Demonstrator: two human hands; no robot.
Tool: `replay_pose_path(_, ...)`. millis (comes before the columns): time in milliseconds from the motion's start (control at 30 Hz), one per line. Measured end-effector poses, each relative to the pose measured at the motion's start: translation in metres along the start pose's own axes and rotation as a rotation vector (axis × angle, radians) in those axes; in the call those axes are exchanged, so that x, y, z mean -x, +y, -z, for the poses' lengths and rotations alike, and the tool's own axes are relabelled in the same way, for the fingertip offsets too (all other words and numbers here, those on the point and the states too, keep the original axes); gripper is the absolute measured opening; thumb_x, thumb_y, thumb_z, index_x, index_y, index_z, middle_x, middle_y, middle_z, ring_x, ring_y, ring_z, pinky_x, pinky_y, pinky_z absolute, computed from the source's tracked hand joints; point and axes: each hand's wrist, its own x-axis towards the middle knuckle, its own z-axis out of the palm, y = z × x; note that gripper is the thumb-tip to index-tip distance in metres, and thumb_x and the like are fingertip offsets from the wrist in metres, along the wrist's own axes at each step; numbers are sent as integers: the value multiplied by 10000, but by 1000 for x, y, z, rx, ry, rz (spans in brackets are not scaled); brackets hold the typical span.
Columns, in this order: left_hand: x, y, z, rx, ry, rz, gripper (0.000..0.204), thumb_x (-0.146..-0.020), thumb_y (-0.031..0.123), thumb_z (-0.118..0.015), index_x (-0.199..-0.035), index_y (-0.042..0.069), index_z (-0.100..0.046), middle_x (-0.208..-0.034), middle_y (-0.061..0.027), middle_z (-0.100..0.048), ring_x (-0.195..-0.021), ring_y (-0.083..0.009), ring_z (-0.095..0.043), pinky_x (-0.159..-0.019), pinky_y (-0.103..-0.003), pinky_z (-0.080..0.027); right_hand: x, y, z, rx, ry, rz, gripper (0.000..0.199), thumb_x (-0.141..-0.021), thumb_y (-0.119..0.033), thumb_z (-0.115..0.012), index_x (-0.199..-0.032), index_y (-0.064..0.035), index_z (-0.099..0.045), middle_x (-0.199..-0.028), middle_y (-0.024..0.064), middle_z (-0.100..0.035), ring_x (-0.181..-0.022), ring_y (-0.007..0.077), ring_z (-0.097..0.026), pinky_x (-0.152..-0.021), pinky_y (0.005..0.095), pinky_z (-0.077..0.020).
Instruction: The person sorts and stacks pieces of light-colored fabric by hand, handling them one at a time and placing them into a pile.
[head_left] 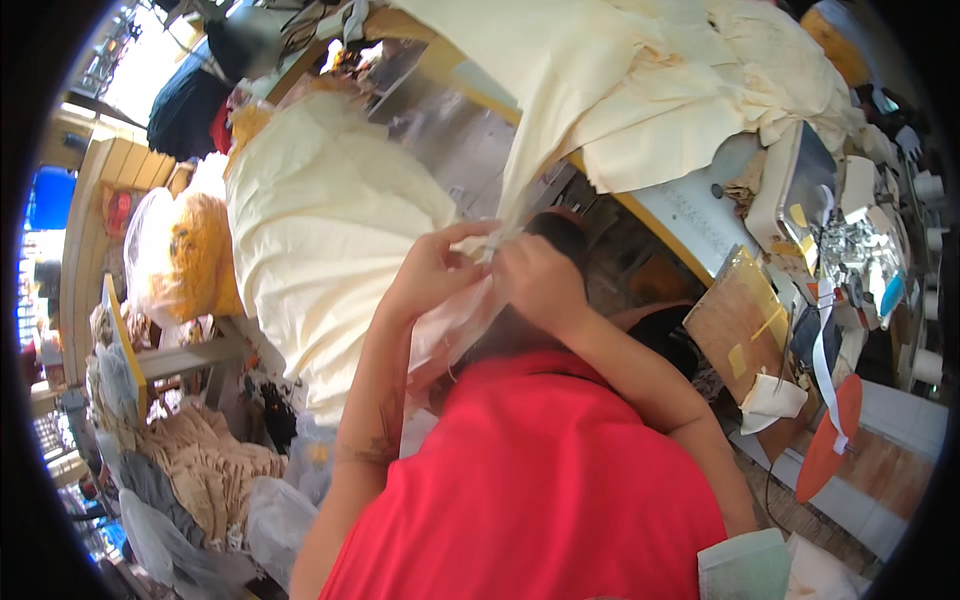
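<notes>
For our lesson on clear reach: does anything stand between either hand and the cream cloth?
Nothing visible does. The left hand and right hand are both at the gathered part of the cream cloth. The yellow-edged table lies beyond them, not between.

A pale grey-blue, flat-topped worktable with a yellow edge (690, 215) crosses the upper right; a tan, slatted, wooden-looking panel (140, 163) stands at far left, near a straight, grey horizontal rail (190, 357). Strong white light (122, 60) (overexposed, its source indistinct) fills the upper left.
</notes>
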Motion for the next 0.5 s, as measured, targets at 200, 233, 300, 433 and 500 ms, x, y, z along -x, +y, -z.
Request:
replay_pose_path(200, 5, 3, 2, -25, 18, -54, 563, -784, -20, -735, -1333, -17, -612, -1203, -46, -665, -681, -6, -538, -593, -187, -445, -4, -14, 20, -106, -32, -148, 144, -930, -183, -584, -890, -47, -557, -840, 121, -600, -795, 285, -662, -675, 370, -561)
replay_pose_path(233, 4, 6, -1, -67, 72, -52, 540, -778, 11, -760, -1302, -17, -631, -1173, -57, -681, -681, -26, -561, -602, -199, -458, 0, -13, 29, -94, -30, -187, 155, -934, -190, -589, -893, -43, -558, -845, 128, -602, -798, 298, -659, -682, 379, -556)
replay_pose_path(300, -1, 9, -8, -134, 194, -49, 501, -767, 72, -811, -1240, -17, -670, -1112, -81, -714, -679, -66, -607, -621, -224, -482, 16, -2, 50, -69, -36, -254, 177, -943, -203, -599, -900, -36, -561, -854, 143, -604, -806, 325, -652, -695, 396, -545)
replay_pose_path(433, -28, 3, -16, -499, 400, -292, 306, -768, 176, -838, -970, -25, -726, -815, -118, -725, -690, -177, -668, -658, -331, -519, 41, 16, 96, -92, 94, -471, 231, -919, -245, -645, -960, -26, -582, -901, 170, -629, -839, 376, -641, -730, 445, -526)
replay_pose_path(500, -41, -3, -17, -587, 423, -243, 248, -804, 173, -801, -939, -10, -703, -833, -136, -706, -700, -213, -657, -670, -345, -522, 43, 25, 123, -67, 109, -538, 267, -902, -260, -666, -991, -21, -588, -918, 182, -645, -861, 391, -641, -743, 468, -522)
